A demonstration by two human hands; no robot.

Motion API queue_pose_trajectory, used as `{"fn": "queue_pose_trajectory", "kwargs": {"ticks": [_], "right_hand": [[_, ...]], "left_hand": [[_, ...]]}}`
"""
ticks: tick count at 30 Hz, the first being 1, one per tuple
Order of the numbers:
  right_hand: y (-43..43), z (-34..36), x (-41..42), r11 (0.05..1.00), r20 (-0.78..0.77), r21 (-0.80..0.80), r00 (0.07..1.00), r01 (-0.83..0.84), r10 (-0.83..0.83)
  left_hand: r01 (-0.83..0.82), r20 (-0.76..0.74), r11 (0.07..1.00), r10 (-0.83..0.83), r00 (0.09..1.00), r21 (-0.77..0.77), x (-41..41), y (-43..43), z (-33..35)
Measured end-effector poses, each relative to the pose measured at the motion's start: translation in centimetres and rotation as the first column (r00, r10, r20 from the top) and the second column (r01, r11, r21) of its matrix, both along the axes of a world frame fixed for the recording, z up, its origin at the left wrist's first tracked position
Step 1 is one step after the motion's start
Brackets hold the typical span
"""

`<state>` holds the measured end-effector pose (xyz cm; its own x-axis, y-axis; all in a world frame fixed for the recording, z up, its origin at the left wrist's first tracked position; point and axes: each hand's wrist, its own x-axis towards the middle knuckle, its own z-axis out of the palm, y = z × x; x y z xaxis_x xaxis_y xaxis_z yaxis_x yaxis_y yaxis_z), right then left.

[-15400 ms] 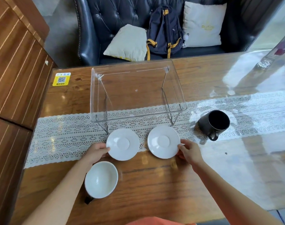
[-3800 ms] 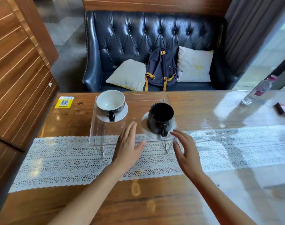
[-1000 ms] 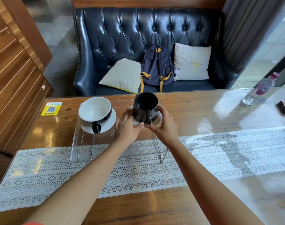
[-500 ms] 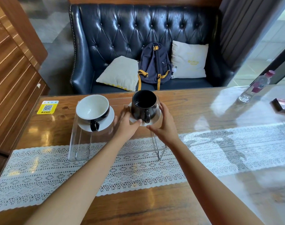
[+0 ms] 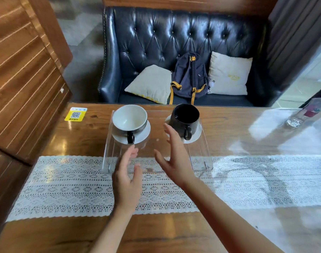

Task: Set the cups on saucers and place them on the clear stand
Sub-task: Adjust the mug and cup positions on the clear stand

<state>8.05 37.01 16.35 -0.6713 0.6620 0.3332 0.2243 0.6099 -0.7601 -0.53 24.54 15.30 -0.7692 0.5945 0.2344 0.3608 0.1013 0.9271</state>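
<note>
A clear stand [image 5: 201, 154] sits on the wooden table. On its left side a white-lined cup [image 5: 129, 119] rests on a white saucer [image 5: 143, 135]. On its right side a black cup [image 5: 185, 117] rests on another white saucer [image 5: 197, 134], handle toward me. My left hand [image 5: 126, 179] hovers open over the stand's front edge, holding nothing. My right hand [image 5: 174, 157] is open too, fingers spread, just left of and nearer than the black cup, apart from it.
A white lace runner [image 5: 247, 181] crosses the table under the stand's front. A yellow QR sticker [image 5: 75, 114] lies at the far left, a plastic bottle [image 5: 305, 114] at the far right. A dark leather sofa [image 5: 174, 42] with cushions and a backpack stands behind the table.
Both hands have let go of the black cup's saucer and drawn back toward me, open. The black cup and saucer stay on the stand's right side.
</note>
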Motion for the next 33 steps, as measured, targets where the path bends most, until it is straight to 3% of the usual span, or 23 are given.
{"fn": "queue_pose_trajectory", "kwargs": {"ticks": [2, 5, 11, 14, 18, 33], "right_hand": [[0.2, -0.1, -2.2, 0.996, 0.042, -0.085, 0.999, 0.007, -0.004], [1.1, -0.3, -5.0, 0.988, 0.112, -0.154, 0.994, 0.030, -0.013], [2.2, -0.4, -7.7, 0.963, 0.119, -0.269, 0.991, -0.032, 0.067], [2.2, -0.7, -8.3, 0.970, 0.110, -0.242, 0.993, -0.003, 0.030], [2.0, -1.1, -8.9, 0.973, 0.111, -0.224, 0.993, 0.061, -0.037], [2.0, -1.1, -9.3, 0.967, 0.135, -0.226, 0.987, 0.121, -0.092]], "left_hand": [[-0.083, -0.022, 0.996, 0.084, 0.996, 0.039, -1.9, -0.1, 0.4], [-0.165, -0.031, 0.985, 0.164, 0.986, -0.049, -5.6, 0.7, 0.6], [-0.002, -0.002, 0.924, 0.001, 1.000, -0.383, -10.0, 3.4, -0.1], [-0.021, -0.092, 0.886, -0.025, 0.995, -0.462, -10.5, 4.0, -0.7], [-0.096, -0.204, 0.889, 0.003, 0.979, -0.448, -10.3, 4.0, -1.2], [-0.094, -0.244, 0.898, -0.015, 0.970, -0.430, -10.2, 4.0, -1.5]]}}
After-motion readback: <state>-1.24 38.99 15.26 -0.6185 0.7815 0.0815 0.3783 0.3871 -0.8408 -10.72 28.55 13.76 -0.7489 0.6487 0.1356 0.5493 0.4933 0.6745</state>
